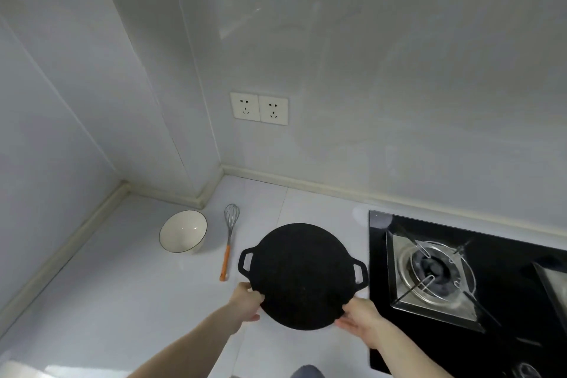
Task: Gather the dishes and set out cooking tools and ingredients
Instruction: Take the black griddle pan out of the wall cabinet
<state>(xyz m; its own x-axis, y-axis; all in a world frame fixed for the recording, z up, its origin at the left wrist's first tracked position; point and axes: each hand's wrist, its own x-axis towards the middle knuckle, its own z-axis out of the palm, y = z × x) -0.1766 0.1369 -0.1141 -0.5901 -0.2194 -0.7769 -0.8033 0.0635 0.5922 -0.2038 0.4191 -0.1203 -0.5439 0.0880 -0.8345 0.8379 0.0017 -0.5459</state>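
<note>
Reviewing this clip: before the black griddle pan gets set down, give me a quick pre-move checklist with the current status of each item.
1. Left hand grips the near-left rim of the griddle pan: ok.
2. Right hand grips the near-right rim: ok.
3. Pan held roughly level, nothing on it: ok.
4. Whisk lies clear of the pan, to its left: ok.
5. Bowl stands upright, farther left, out of the way: ok.
6. Burner on the stove to the right is bare; whether it is lit: cannot tell.
</note>
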